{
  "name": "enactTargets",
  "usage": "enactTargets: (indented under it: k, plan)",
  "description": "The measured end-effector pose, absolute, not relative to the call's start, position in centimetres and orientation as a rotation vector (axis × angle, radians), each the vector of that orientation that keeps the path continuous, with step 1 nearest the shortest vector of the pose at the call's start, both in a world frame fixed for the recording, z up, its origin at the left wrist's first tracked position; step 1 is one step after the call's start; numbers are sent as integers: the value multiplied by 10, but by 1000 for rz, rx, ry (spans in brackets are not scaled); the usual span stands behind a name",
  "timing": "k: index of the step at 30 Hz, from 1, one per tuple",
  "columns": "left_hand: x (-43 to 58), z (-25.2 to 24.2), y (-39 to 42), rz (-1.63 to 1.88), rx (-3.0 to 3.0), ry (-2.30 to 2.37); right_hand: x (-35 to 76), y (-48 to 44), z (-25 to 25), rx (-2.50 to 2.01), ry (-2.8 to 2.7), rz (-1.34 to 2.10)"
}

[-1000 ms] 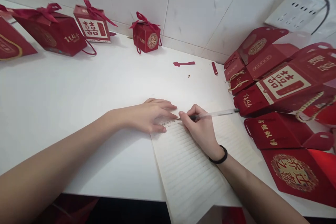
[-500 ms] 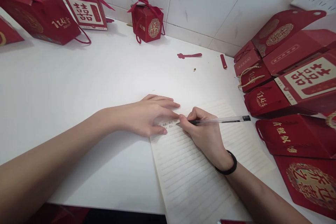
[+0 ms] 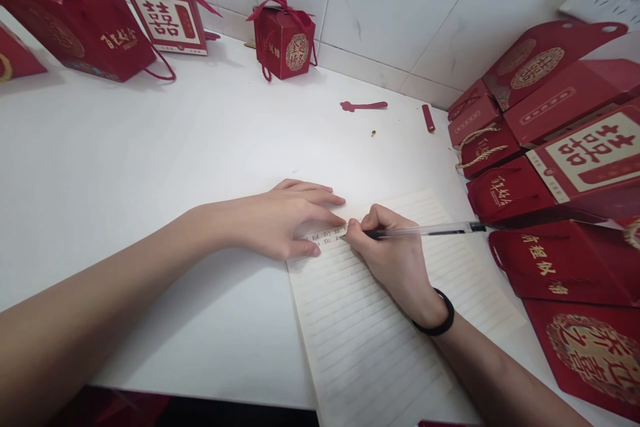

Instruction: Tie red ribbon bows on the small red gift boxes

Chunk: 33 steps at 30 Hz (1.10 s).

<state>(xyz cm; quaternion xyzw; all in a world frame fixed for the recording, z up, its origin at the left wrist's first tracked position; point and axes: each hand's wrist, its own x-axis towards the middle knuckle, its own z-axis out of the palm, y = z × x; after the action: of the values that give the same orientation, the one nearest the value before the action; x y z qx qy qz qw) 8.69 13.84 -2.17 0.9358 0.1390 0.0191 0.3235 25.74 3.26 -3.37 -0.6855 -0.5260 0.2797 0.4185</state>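
My right hand grips a clear pen with a black end, its tip down on a sheet of lined paper. Small dark handwriting runs along the top lines, partly covered by my fingers. My left hand lies flat with fingers spread, the fingertips and thumb over the paper's upper left edge. A black band circles my right wrist. The paper reaches past the table's front edge at the bottom.
Red gift boxes with ribbons, such as a small box, stand along the tiled wall. More red boxes crowd the right side. A red strip, a short red piece and a tiny crumb lie on the white table.
The pen has shifted slightly right along the second written line, and a new mark shows there. My left hand stays spread in place. The whole view has shifted a little.
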Motion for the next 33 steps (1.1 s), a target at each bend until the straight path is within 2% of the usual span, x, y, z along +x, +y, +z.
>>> enactTargets:
  k: [14, 20, 26, 29, 31, 33]
  plan:
    - [89, -18, 137, 25, 2446, 395, 257, 33, -33, -1715, -1366, 604]
    - [90, -19, 138, 21, 2482, 377, 264, 35, -31, -1542, -1025, 856]
    - [85, -16, 132, 38, 2527, 423, 290, 46, -33, -1558, -881, 776]
    - [82, -21, 133, 190, 2565, 451, 300, 55, -37, -1572, -877, 809]
    - [80, -27, 140, 250, 2538, 590, 302, 59, -42, -1569, -905, 829]
    - [76, -32, 152, 412, 2490, 948, 301, 60, -47, -1583, -941, 848]
